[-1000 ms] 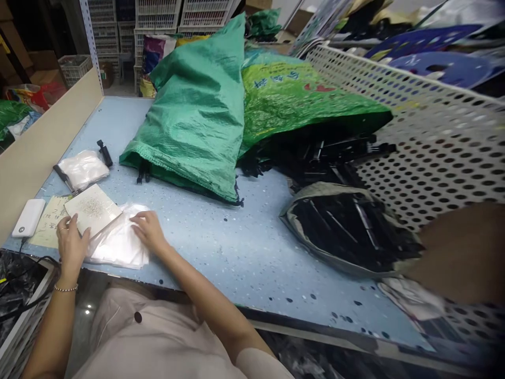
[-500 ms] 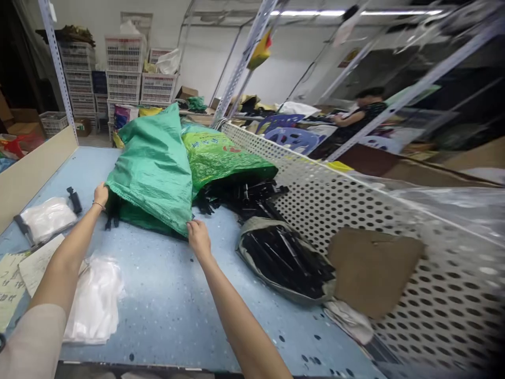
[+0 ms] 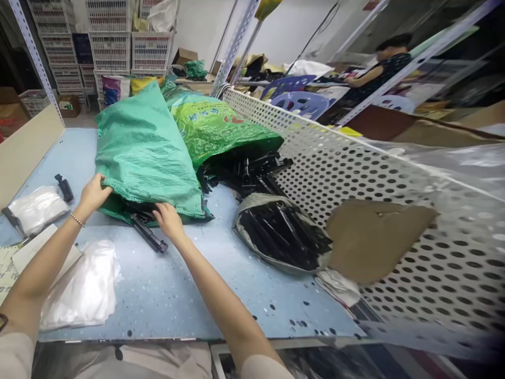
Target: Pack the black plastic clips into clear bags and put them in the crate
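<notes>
A large green woven sack lies on the blue table with its mouth toward me. My left hand is closed on the left side of the sack's mouth. My right hand is at the right part of that mouth, with bent fingers on its lip; its fingertips are partly hidden. Between my hands a black plastic part sticks out of the mouth onto the table. Behind on the right, a printed green bag spills black parts. A grey bag holds long black parts.
Clear plastic bags, papers and another black part lie on the left. A perforated white panel bounds the right side, with brown cardboard against it. Another person sits beyond. Crates stand behind.
The sack's mouth has been lowered, and a black part now protrudes from it. My right hand has moved left along the mouth. The view has tilted down.
</notes>
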The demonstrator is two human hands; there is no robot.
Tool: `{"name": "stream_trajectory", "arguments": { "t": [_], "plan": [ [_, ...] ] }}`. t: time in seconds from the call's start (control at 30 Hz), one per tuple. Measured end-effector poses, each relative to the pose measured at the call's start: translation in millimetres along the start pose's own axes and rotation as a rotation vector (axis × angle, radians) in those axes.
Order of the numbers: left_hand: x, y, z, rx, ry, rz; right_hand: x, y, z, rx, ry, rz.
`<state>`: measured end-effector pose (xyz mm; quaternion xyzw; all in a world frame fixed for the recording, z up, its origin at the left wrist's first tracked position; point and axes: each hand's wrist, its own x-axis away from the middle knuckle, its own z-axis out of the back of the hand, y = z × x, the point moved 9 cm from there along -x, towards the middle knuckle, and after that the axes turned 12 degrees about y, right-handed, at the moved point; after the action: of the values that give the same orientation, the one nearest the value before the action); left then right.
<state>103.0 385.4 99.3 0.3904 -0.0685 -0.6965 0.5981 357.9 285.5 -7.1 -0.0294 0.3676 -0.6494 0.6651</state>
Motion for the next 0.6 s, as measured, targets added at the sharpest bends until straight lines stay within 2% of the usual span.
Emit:
{"name": "stream_trajectory", "arguments": {
  "t": [0.07,0.17,0.27,0.33,0.4,0.47,0.53,0.6],
  "plan": [
    [24,17,1.5,0.018,0.026,-0.093,-2,-12,-11,0.136,-0.027,-0.032],
    [69,32,23.6,0.04,0.103,-0.146,11,-29,-18,0.264,-0.14,-0.041],
    [117,34,49.6,0.177,0.135,-0.133,44,-27,-13,0.345,-0.28,-0.084],
    [151,30,50.1,0.354,0.077,-0.059,71,-18,-4,0.386,-0.34,-0.145],
    [190,23,26.5,0.581,-0.072,0.123,98,-12,6,0.353,-0.362,-0.235],
    [233,22,-11.3,0.782,-0.241,0.382,123,-18,17,0.262,-0.315,-0.311],
    [269,30,-41.7,0.913,-0.336,0.572,144,-42,27,0.104,-0.252,-0.275],
    [288,38,-53.9,0.986,-0.326,0.675,161,-73,36,-0.12,-0.213,-0.158]
  ]
}}
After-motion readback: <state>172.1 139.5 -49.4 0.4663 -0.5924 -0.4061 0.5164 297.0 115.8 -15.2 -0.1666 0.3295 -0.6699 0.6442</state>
